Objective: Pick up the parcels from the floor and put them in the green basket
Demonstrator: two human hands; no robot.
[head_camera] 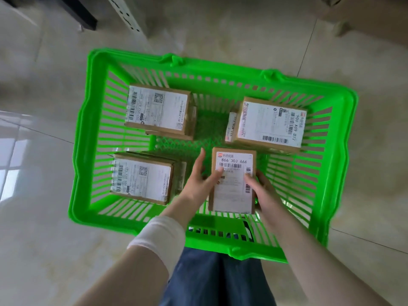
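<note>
The floor was pale, glossy marbled tile [55, 217], and on it stood a bright green slotted plastic basket [88, 138] with its long side running left to right across the view. Three stacks of small brown cardboard parcels with white shipping labels already lay inside: one at the far left [159, 109], one at the far right [269, 124], and one at the near left [141, 177]. A fourth brown cardboard parcel with the label number 866 303 666 [233, 180] was held over the near right part of the basket, label up, its long axis pointing away from the person. The right hand [262, 191] gripped its right edge with the thumb on the label; the left hand [198, 180] was on its left edge, thumb lying on top and fingers stretched forward, a looser hold than the right. A white band [161, 237] wrapped the left forearm. The free space lay directly beneath the parcel, between the near left stack and the right wall, so the coming move seemed a straight lowering with the box kept in the same orientation. Whether it already touched the basket bottom could not be told.
</note>
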